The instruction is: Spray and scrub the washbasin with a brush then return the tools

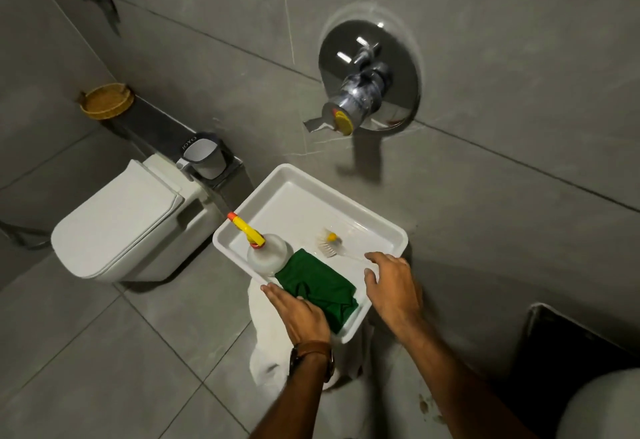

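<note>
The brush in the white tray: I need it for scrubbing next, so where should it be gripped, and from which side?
Probably by the clear plastic handle of the white-bristled brush, coming from the near right edge of the white plastic tray. The handle lies flat, pointing toward the right hand, which hovers open beside its end; the bristle head faces away.

Closed white toilet (117,227) (lid down), wicker basket (107,100), chrome mixer valve (369,80).

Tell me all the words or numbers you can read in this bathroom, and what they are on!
"OYO" on the rim of the grey mug on the ledge by the toilet; it shows turned sideways, with an unclear mark before it.
The spray bottle, brush, green cloth and white tray show no readable text.
</note>
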The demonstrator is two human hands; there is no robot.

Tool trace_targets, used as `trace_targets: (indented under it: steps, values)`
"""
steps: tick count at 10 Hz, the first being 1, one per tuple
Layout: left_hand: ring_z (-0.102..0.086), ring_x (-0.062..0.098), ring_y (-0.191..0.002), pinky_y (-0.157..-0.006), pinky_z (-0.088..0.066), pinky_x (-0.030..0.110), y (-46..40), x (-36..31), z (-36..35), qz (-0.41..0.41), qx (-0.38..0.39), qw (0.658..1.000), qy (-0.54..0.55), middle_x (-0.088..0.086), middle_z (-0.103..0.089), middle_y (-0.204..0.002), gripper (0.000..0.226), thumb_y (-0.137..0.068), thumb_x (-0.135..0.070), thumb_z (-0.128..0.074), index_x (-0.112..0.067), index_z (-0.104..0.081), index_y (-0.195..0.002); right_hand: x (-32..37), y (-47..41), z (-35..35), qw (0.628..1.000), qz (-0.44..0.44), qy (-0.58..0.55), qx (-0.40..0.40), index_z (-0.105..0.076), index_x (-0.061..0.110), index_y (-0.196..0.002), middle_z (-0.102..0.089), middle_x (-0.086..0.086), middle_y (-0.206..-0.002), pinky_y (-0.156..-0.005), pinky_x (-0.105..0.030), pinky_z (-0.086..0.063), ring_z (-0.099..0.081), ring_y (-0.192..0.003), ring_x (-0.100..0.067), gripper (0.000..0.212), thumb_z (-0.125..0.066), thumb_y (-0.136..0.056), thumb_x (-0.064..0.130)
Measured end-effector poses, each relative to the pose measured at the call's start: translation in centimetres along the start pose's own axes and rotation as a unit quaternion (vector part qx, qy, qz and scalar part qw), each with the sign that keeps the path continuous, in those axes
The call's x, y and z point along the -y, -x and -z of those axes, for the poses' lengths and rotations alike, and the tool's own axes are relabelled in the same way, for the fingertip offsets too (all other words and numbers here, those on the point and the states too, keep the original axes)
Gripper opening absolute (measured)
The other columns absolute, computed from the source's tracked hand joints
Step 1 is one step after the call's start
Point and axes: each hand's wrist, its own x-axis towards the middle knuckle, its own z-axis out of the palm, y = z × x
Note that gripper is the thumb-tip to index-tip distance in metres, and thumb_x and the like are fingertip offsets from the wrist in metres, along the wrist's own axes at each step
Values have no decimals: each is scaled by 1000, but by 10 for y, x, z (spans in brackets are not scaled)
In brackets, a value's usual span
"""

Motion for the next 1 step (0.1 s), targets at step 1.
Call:
trace_targets:
  steps: [1]
  values:
    - [-10,35,-150,-122,-16,40,16,-27,11,-19,-6,1000,10,24,-8,-160,63,-93,2,-39,9,-11,-149,1,31,45,993,-22,-78,-87,-73,29,-104,-74,9,-97,-70,-36,-59,-70,-85,-15,16,-66,-89,32]
